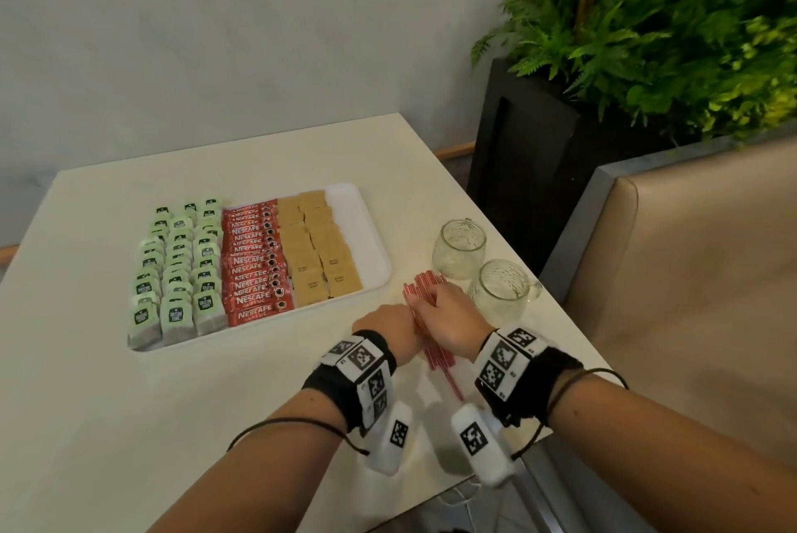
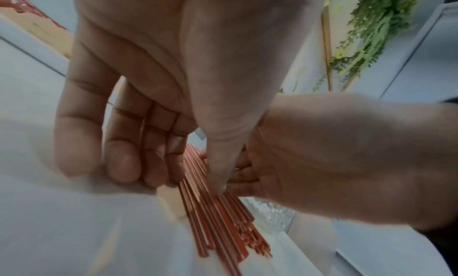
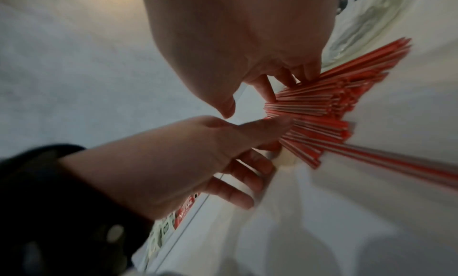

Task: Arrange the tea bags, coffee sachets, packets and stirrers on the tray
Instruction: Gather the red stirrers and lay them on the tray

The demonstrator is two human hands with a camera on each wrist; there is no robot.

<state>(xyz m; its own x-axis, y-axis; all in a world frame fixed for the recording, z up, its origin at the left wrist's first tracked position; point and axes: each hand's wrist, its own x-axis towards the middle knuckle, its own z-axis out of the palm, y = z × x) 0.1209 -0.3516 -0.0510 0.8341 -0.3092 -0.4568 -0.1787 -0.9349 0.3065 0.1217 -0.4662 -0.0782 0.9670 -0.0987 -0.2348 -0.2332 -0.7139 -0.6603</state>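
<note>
A bundle of red stirrers (image 1: pixel 435 353) lies on the table just right of the white tray (image 1: pixel 371 235). My left hand (image 1: pixel 384 330) holds the bundle from the left, thumb on top of the stirrers (image 2: pixel 218 217), fingers beside them. My right hand (image 1: pixel 448 312) curls over the stirrers (image 3: pixel 322 107) from the right, fingertips on the sticks. The tray holds rows of green tea bags (image 1: pixel 177 273), red coffee sachets (image 1: pixel 254 265) and brown packets (image 1: pixel 319 252). A bare white strip runs along its right side.
Two glass jars (image 1: pixel 459 248) (image 1: pixel 502 286) stand just beyond my right hand, near the table's right edge. A tan bench seat (image 1: pixel 690 273) and a black planter (image 1: pixel 526 153) with a green plant lie past that edge. A wall backs the table.
</note>
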